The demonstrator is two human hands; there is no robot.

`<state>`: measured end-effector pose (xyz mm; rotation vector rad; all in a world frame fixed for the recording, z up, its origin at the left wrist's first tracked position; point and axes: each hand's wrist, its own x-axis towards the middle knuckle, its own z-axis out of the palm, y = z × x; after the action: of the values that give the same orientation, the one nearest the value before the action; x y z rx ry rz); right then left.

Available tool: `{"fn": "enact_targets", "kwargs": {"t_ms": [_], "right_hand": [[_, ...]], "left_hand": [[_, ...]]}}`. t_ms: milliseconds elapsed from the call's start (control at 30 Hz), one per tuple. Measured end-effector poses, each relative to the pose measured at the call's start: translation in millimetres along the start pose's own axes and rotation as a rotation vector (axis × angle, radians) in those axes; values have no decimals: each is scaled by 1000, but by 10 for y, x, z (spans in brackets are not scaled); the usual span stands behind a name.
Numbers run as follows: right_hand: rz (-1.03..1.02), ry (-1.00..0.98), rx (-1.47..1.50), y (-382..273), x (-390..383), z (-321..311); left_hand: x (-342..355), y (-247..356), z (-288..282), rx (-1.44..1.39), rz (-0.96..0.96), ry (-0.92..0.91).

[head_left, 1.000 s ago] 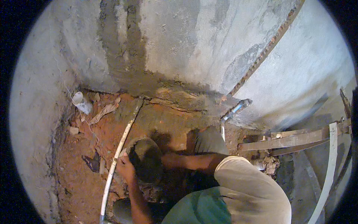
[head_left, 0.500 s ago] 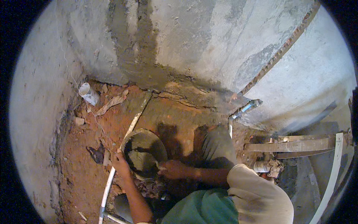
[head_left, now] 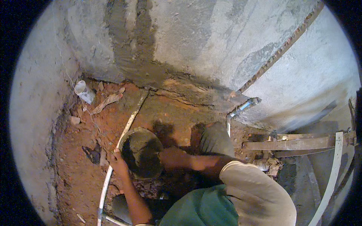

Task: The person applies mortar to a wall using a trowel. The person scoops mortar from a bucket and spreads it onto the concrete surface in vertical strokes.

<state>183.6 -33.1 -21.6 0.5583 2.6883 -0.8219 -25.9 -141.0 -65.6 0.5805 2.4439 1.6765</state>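
A round, shallow pan (head_left: 160, 144) of wet grey mortar (head_left: 146, 160) rests on the reddish dirt in front of me. My left hand (head_left: 120, 165) is closed at the pan's left rim, over a long white pipe (head_left: 129, 122) that runs along that side. Across the pan's right rim reaches my right hand (head_left: 174, 158), with its fingers curled and in shadow. What it grips is hidden. My bent right knee (head_left: 217, 138) is just beyond the right forearm.
A white pipe stub (head_left: 85, 92) stands in the far left corner beside rubble. A blue-and-grey pipe fitting (head_left: 245, 106) leaves the wall at right. Wooden boards (head_left: 290, 145) and a pale strip (head_left: 332, 177) lie farther right. Rough plastered walls (head_left: 196, 41) enclose the corner.
My right hand has moved up along the pan's right rim, and its forearm has swung farther across. My left hand stays at the left rim. The whole view has shifted slightly.
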Motion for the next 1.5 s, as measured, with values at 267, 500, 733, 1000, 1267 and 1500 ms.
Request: {"fn": "enact_targets", "kwargs": {"t_ms": [267,500,733,1000,1267,1500], "right_hand": [[-33,189,-89,72,160,472],[46,127,-22,-156,-107,166],[7,-36,92,-206,-10,239],[92,250,-84,383,-31,356],[-8,57,-112,-74,-114,238],[-21,32,-150,242,-77,308]], "left_hand": [[38,0,99,1,118,-23],[-1,116,70,-13,-33,-107],[40,-73,58,-18,25,-54],[-34,132,227,-12,48,-55],[101,-116,-15,-9,84,-14],[1,151,92,21,16,-93]]}}
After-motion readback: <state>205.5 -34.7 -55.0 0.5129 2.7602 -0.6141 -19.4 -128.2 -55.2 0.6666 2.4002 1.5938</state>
